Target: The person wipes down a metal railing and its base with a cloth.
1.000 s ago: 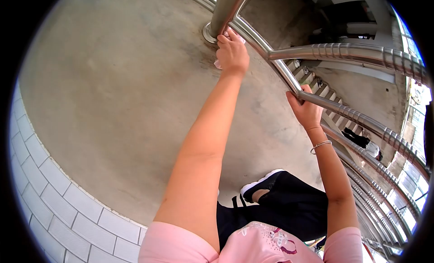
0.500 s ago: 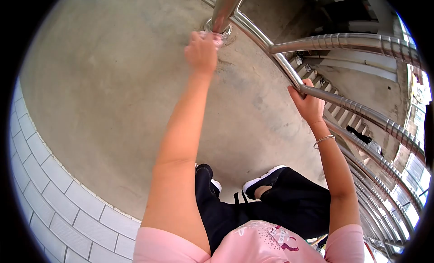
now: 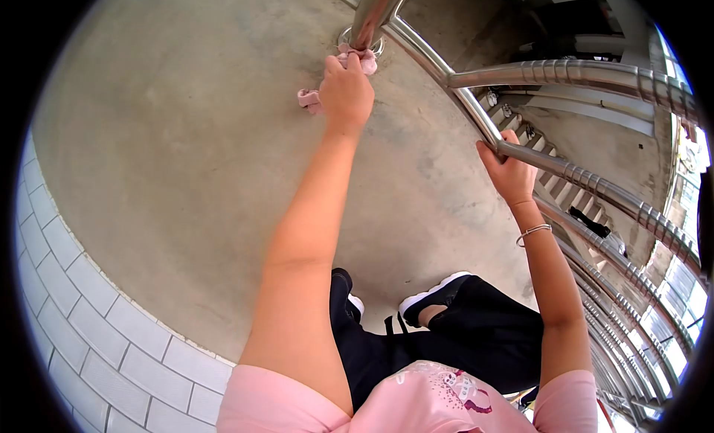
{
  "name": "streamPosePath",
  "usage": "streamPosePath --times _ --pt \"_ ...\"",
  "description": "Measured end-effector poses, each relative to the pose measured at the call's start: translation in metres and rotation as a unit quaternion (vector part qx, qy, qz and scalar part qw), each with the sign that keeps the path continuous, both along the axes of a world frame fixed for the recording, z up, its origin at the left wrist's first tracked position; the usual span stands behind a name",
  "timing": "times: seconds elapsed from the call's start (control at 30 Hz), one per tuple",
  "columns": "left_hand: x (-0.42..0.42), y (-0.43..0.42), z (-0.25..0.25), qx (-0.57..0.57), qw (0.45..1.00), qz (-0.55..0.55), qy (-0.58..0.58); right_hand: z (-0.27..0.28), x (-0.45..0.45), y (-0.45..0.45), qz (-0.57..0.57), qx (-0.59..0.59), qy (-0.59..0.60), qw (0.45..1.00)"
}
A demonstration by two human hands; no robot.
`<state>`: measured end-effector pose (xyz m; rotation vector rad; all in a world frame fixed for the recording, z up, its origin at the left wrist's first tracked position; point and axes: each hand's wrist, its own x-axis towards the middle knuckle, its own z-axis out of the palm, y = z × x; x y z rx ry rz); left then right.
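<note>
My left hand [image 3: 346, 94] reaches far forward, its fingers closed on a pink cloth [image 3: 362, 63]. The cloth lies against the round metal base flange [image 3: 377, 45] of a thick steel post [image 3: 368, 18], and a loose end of it sticks out left of my wrist. My right hand [image 3: 513, 171] is wrapped around the shiny steel railing [image 3: 489, 132] near a joint between two bars. A thin bracelet [image 3: 534, 231] circles my right wrist. My palm hides part of the cloth.
Concrete floor [image 3: 186, 135] spreads ahead and to the left, bordered by white tiles [image 3: 137, 321] at the lower left. Ribbed railing bars [image 3: 625, 199] run along my right side. Beyond them, stairs [image 3: 554, 169] lead down. My shoes [image 3: 431, 295] are on the floor below.
My left hand has shifted slightly right and toward me, and more of the pink cloth now shows on both sides of it. My right hand keeps its hold on the railing.
</note>
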<state>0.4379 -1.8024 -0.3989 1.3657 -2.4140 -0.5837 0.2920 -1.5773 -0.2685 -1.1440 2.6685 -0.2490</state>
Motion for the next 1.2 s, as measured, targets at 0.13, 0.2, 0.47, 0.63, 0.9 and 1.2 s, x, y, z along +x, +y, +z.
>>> streamPosePath --times 0.13,0.2,0.47,0.63,0.9,1.2 --pt "-0.01 0.012 -0.003 -0.018 0.998 -0.064 0.009 -0.001 -0.001 0.0 -0.005 0.007 -0.003 1.0" --pt "-0.019 0.014 -0.002 -0.024 0.999 -0.046 0.011 -0.001 -0.001 0.001 -0.004 0.003 -0.007 1.0" --pt "-0.045 0.01 0.006 -0.035 0.993 -0.029 -0.109 0.002 0.0 -0.001 -0.009 0.02 -0.01 1.0" --pt "-0.069 0.002 0.022 0.18 0.97 -0.025 -0.161 0.001 -0.002 -0.001 0.004 0.016 -0.003 1.0" --pt "-0.093 -0.019 0.011 0.22 0.966 -0.025 -0.133 0.002 -0.002 0.003 -0.004 0.009 -0.018 1.0" --pt "-0.058 -0.021 0.01 0.271 0.958 -0.033 -0.088 -0.001 -0.003 0.001 0.014 -0.013 -0.005 1.0"
